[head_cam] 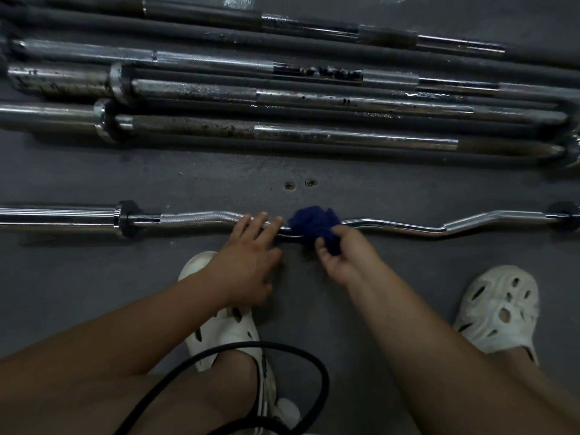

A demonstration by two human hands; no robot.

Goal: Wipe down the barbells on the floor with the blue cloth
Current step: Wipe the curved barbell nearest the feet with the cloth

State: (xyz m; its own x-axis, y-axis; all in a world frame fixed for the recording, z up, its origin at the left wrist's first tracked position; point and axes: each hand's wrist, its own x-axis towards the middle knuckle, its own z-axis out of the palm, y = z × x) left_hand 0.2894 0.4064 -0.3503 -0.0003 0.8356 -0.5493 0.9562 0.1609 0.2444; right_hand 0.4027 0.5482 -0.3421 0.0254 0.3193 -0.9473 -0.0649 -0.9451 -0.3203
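Observation:
A chrome curl barbell [408,228] with a wavy shaft lies across the dark floor just in front of me. The bunched blue cloth [314,222] sits on the middle of its shaft. My right hand [345,259] grips the cloth's near side with curled fingers. My left hand [251,255] lies flat with straight fingers, its fingertips resting on the shaft just left of the cloth. Several straight barbells [314,98] lie side by side farther away, worn and spotted with rust.
My two feet in white perforated clogs [499,309] stand on the grey floor [94,277] close to the curl bar. A black cable [282,348] loops over my left foot. Two small holes [299,184] mark the floor between the bars.

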